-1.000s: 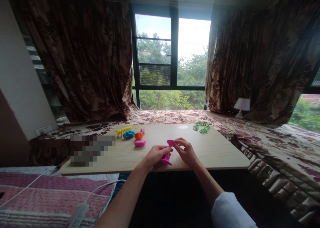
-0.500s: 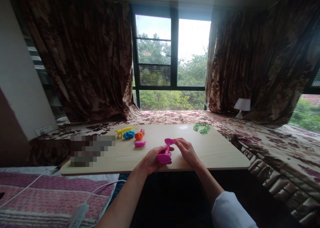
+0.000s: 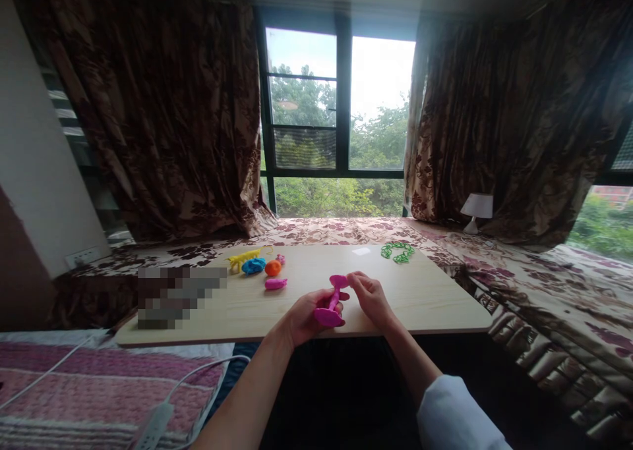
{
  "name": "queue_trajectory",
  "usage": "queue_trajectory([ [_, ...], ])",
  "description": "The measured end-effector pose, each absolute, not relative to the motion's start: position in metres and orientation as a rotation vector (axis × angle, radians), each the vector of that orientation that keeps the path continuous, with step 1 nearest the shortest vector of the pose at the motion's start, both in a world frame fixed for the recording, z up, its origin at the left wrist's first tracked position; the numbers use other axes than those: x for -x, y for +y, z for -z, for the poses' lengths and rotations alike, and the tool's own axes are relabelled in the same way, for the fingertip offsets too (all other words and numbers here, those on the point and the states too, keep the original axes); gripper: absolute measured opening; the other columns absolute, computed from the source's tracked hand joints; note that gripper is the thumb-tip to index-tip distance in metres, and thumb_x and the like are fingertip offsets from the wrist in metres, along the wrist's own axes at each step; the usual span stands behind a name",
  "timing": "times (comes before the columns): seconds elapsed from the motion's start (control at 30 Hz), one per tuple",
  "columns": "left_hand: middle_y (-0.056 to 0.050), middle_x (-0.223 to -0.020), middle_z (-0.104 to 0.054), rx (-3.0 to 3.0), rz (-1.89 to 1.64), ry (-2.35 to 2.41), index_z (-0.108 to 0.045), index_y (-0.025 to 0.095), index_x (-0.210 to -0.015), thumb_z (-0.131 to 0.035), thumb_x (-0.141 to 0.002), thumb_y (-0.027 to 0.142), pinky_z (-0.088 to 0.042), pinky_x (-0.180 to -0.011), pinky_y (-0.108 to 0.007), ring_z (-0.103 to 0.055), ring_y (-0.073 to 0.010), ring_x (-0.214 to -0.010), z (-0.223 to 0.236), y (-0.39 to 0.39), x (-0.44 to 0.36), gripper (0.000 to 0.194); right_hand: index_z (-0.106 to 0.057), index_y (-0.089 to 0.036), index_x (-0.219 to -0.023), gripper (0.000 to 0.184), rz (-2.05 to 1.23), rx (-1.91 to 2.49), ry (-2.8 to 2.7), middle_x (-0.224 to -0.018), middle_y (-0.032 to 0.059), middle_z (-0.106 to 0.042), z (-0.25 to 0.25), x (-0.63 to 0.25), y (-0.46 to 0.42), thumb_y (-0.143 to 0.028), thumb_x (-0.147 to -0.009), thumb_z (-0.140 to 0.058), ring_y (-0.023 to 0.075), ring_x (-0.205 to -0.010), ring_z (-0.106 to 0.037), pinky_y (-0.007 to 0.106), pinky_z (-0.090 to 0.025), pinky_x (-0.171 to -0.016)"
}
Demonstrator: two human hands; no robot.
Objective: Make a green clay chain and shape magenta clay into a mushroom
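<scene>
Over the near edge of the table, my left hand (image 3: 309,315) is closed round the thin stem of a bright pink modelling-clay piece (image 3: 329,317). The piece is spool-like, with a broad flat disc at the lower end and a smaller disc at the upper end. My right hand (image 3: 370,297) has thumb and forefinger pinched on the right rim of the smaller disc. Left of the hands lies a pink clay lump (image 3: 275,284), and behind it are an orange ball (image 3: 273,268), a blue lump (image 3: 254,266) and a yellow clay figure (image 3: 243,259).
A small pink piece (image 3: 281,259) sits by the orange ball. At the far right of the pale wooden table (image 3: 425,308) lies a green clay chain (image 3: 398,252). A blurred-out patch (image 3: 178,297) covers the left side. Beyond stands a white lamp (image 3: 477,209); a power strip (image 3: 155,423) is lower left.
The pink clay piece has tilted slightly, its upper disc shifting a little right and looking narrower. My right fingertips have shifted slightly along that disc's rim. The view has moved a touch.
</scene>
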State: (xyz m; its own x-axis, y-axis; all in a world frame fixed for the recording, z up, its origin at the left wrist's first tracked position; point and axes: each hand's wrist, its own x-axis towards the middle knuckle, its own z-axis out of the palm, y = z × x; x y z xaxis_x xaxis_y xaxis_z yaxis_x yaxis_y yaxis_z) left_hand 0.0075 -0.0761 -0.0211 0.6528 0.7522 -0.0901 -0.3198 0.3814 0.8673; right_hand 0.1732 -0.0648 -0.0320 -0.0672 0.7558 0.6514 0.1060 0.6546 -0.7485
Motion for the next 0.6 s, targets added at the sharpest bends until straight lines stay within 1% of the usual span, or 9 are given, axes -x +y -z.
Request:
queue_trajectory([
  [0.1,-0.003,-0.069,-0.058,-0.935,-0.732,0.533,-0.057,0.007,-0.101,-0.051,-0.081,0.032,-0.049,-0.071,-0.031,-0.057,-0.0119,-0.061,0.0204,-0.0767,-0.0078,0.033,-0.071,-0.019,-0.089,0.035,-0.634,0.738,-1.572,-0.082,0.0039,-0.063,0.0312,-0.1731,-0.0655,-0.036,-0.089,-0.04,0.0163,-0.08,-0.057,0.028,-0.044,-0.074],
  [0.23,-0.003,-0.066,-0.058,-0.938,-0.731,0.547,-0.057,0.007,-0.099,-0.051,-0.081,0.032,-0.049,-0.071,-0.032,-0.057,-0.0122,-0.06,0.0191,-0.0777,-0.0083,0.032,-0.07,-0.02,-0.09,0.028,-0.602,0.734,-1.613,-0.083,0.0042,-0.063,0.0322,-0.1742,-0.0665,-0.036,-0.085,-0.048,0.0167,-0.081,-0.057,0.028,-0.043,-0.075],
  [0.37,-0.003,-0.066,-0.059,-0.95,-0.727,0.547,-0.059,0.007,-0.096,-0.05,-0.081,0.032,-0.049,-0.071,-0.031,-0.057,-0.012,-0.06,0.0175,-0.0794,-0.0093,0.03,-0.071,-0.02,-0.086,0.025,-0.588,0.747,-1.603,-0.082,0.0041,-0.063,0.0327,-0.1751,-0.066,-0.036,-0.082,-0.052,0.0168,-0.08,-0.057,0.028,-0.044,-0.074],
  [0.53,-0.002,-0.064,-0.058,-0.964,-0.737,0.578,-0.059,0.008,-0.098,-0.05,-0.081,0.032,-0.048,-0.071,-0.032,-0.056,-0.0117,-0.058,0.0163,-0.0808,-0.0107,0.031,-0.071,-0.019,-0.087,0.033,-0.639,0.752,-1.571,-0.08,0.004,-0.063,0.0311,-0.1741,-0.0659,-0.038,-0.087,-0.043,0.0161,-0.078,-0.057,0.028,-0.044,-0.074],
  [0.6,-0.002,-0.063,-0.057,-0.985,-0.733,0.589,-0.059,0.007,-0.097,-0.05,-0.08,0.032,-0.048,-0.071,-0.032,-0.055,-0.011,-0.057,0.0166,-0.0808,-0.0115,0.031,-0.071,-0.019,-0.085,0.033,-0.636,0.747,-1.582,-0.079,0.0039,-0.062,0.0318,-0.1737,-0.0658,-0.038,-0.086,-0.044,0.0163,-0.078,-0.057,0.028,-0.044,-0.074],
])
